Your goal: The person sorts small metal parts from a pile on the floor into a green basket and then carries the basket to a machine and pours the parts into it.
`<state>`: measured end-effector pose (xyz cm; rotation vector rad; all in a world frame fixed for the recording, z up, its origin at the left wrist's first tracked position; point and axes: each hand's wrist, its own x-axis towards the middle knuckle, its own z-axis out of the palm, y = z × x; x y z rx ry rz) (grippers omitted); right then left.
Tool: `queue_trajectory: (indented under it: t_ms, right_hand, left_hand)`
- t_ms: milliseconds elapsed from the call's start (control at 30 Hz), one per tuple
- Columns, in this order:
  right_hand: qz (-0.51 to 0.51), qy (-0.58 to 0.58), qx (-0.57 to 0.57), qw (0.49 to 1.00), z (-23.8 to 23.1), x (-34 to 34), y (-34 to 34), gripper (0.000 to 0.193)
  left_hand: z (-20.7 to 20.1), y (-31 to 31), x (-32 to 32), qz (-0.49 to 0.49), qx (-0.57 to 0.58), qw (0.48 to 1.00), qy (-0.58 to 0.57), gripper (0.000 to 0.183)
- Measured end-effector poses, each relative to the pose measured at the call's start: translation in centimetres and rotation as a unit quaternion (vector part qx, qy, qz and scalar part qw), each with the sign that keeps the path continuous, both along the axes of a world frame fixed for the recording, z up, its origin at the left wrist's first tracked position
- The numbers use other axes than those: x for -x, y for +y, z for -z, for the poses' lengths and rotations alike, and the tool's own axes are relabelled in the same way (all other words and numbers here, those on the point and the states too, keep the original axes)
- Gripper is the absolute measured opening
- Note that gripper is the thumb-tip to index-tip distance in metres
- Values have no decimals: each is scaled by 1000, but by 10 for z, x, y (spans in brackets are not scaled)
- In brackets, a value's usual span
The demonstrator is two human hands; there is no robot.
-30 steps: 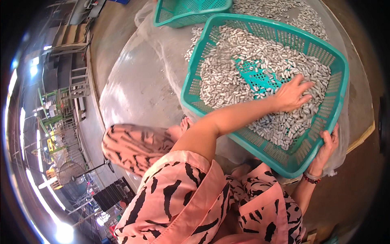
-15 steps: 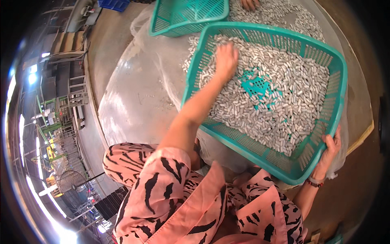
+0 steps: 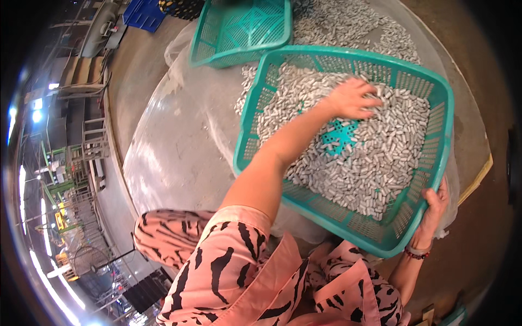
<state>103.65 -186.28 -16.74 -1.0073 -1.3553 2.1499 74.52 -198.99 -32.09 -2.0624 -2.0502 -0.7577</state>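
A green plastic basket [image 3: 329, 221] with slotted walls sits tilted in front of me. Small silvery-grey cylindrical pieces [image 3: 394, 149] cover most of its bottom, and the green mesh shows through a gap near the middle. My left hand [image 3: 354, 99] is over the pieces toward the back, its fingers spread and slightly smeared by motion. Whether its fingertips touch the pieces I cannot tell. At the lower right corner, my right hand [image 3: 433, 214] grips the basket's rim, thumb on the near side and the other fingers partly hidden.
Behind stands a second green basket [image 3: 247, 55]. More grey pieces [image 3: 340, 24] lie heaped on a clear plastic sheet [image 3: 168, 157] on the floor. A blue crate [image 3: 142, 15] and dark dotted cloth [image 3: 179, 7] are at the far left. Farther left stands a fan [image 3: 91, 259].
My left hand has swept right across the pieces, from the basket's left side, and its fingers have spread. My right hand keeps its grip. Another person's hand at the far pile has left view.
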Motion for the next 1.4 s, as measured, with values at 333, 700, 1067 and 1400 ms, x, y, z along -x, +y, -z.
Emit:
queue_trajectory:
  t_ms: [333, 700, 1067, 1400]
  right_hand:
    - [-60, -105, -23, 992, -5, -7, 6, 49]
    - [0, -27, 7, 1000, -12, 3, -6, 34]
    - [-11, -46, 4, 999, -8, -5, 5, 45]
    - [-2, -16, 47, 999, -9, 0, 2, 42]
  left_hand:
    - [-5, -192, -8, -314, 207, 925, 44, 40]
    - [-34, -100, -148, -475, 11, 789, -390, 63]
    - [-5, -18, 30, -96, 100, 989, 52, 43]
    - [-29, -197, -88, -264, 356, 894, -65, 66]
